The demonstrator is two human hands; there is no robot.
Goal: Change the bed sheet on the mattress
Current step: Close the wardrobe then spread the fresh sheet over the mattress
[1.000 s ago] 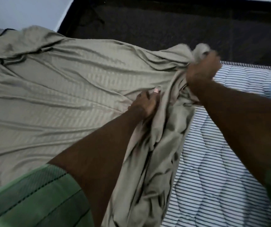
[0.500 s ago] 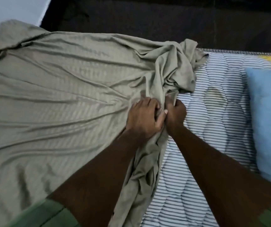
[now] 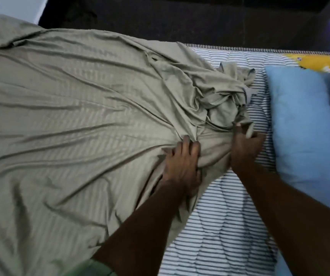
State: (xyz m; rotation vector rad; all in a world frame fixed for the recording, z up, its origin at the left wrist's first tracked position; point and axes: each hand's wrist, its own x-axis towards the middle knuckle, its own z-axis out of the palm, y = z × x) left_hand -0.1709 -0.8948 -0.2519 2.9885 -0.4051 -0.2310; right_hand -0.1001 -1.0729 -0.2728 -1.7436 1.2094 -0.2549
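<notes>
Striped mattress (image 3: 229, 226): both hands, left (image 3: 182, 166) and right (image 3: 245, 150), clutch bunched olive sheet (image 3: 80, 116).

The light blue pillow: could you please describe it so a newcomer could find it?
Start at the striped quilted mattress. At its right end, beside the bunched olive-grey bed sheet, lies the light blue pillow, the only smooth, plain blue thing there.

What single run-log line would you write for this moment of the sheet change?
step: spreading sheet | left hand: grips olive sheet | right hand: grips bunched sheet edge | striped mattress: partly bare | blue pillow: at right
</notes>
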